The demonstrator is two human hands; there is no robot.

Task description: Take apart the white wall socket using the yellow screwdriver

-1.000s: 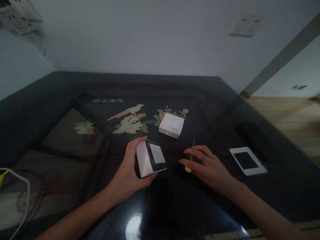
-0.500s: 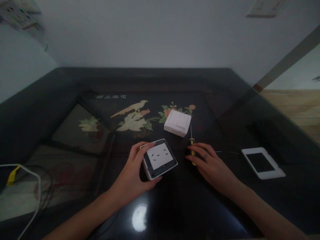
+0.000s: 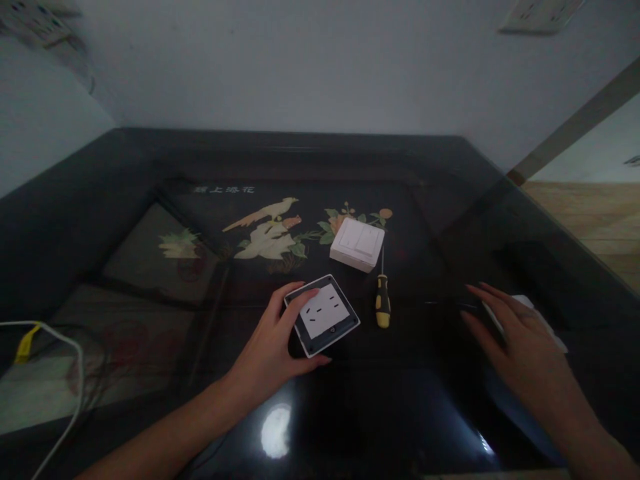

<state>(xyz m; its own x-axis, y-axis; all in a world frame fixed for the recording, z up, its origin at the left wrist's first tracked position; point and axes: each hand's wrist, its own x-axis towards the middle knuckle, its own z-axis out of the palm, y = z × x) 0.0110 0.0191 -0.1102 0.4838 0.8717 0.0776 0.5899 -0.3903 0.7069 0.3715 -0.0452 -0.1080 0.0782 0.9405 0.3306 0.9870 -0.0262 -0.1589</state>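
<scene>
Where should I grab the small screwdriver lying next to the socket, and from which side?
Take the screwdriver by its black-and-yellow handle, coming from above with fingers across its width. It lies flat on the glass tabletop, thin shaft pointing away toward the white switch, so the thick near end likely offers the best purchase. It lies free between the left hand on the socket and the right hand.

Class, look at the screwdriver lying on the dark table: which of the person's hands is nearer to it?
Left. The left hand grips the socket, just beside the screwdriver. The right hand is farther off, over the white frame.
</scene>
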